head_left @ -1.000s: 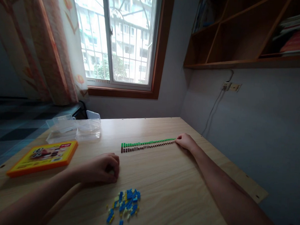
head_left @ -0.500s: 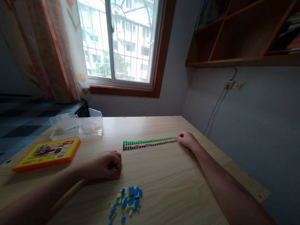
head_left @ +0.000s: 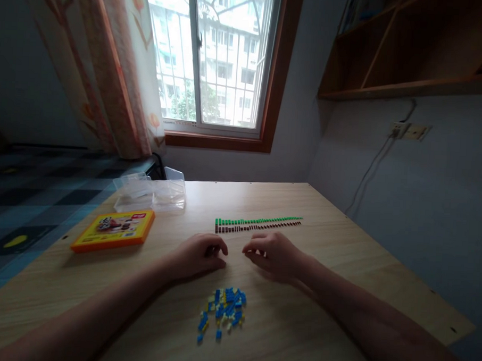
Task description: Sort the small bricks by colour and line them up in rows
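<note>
My left hand (head_left: 203, 253) rests low over the table with curled fingers, a gap showing between thumb and fingertips; nothing is visible in it. Facing it, my right hand (head_left: 275, 255) has its thumb and forefinger drawn close together; whether a small piece lies between them cannot be made out. Just beyond both hands run a row of small green bricks (head_left: 249, 221) and, nearer, a row of brown bricks (head_left: 249, 228). A loose pile of tiny blue, yellow and cream bricks (head_left: 230, 302) lies in front of the hands.
A yellow and orange box (head_left: 113, 231) lies flat at the left. Behind it stand clear plastic trays (head_left: 160, 193). The wooden table (head_left: 342, 249) meets the wall side at right, under a shelf (head_left: 390, 54). A window is at the back.
My right hand has left the far right end of the rows and come back beside my left hand. The left hand's fingers have loosened. The view has shifted left.
</note>
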### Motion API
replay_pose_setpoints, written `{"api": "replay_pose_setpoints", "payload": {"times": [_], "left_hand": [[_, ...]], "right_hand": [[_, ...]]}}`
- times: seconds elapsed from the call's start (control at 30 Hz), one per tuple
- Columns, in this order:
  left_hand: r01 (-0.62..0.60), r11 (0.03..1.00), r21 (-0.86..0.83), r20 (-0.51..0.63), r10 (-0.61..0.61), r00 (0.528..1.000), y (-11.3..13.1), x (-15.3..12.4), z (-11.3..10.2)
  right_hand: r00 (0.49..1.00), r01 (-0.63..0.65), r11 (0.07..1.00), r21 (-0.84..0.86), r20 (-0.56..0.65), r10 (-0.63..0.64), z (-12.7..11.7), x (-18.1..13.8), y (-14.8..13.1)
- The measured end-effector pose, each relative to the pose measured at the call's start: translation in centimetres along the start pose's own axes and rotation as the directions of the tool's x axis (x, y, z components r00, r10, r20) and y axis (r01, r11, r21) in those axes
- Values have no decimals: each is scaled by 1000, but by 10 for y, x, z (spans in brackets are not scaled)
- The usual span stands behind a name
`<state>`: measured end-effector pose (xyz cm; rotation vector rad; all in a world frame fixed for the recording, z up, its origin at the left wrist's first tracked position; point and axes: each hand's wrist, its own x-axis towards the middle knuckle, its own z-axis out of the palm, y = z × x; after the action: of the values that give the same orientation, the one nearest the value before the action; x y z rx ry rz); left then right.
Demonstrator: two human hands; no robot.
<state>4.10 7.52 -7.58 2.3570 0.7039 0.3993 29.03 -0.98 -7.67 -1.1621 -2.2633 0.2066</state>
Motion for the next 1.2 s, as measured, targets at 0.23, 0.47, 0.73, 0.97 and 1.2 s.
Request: {"api": "replay_pose_setpoints", "payload": {"times": [0.23, 0.47, 0.73, 0.97, 1.2], "left_hand": [[45, 981, -190, -69, -59, 996, -13, 6, -9], [69, 960, -272, -97, -99, 990, -7, 8, -10], [129, 955, -266, -61, -150, 987, -5, 5, -13], [173, 932, -318, -31, -192, 981, -5, 2, -13], [172, 955, -240, -15, -181, 983, -10, 3, -15]], "right_hand": [[996, -77, 997, 7, -32, 77, 33, 7, -19], [993, -113, 991, -73, -46, 110, 42, 14, -22], [994, -96, 979, -181, -74, 83, 29, 15, -19], [806, -573, 788, -226, -327, 493, -71, 1, 70], [627, -779, 587, -222, -259, 734, -114, -39, 144]]}}
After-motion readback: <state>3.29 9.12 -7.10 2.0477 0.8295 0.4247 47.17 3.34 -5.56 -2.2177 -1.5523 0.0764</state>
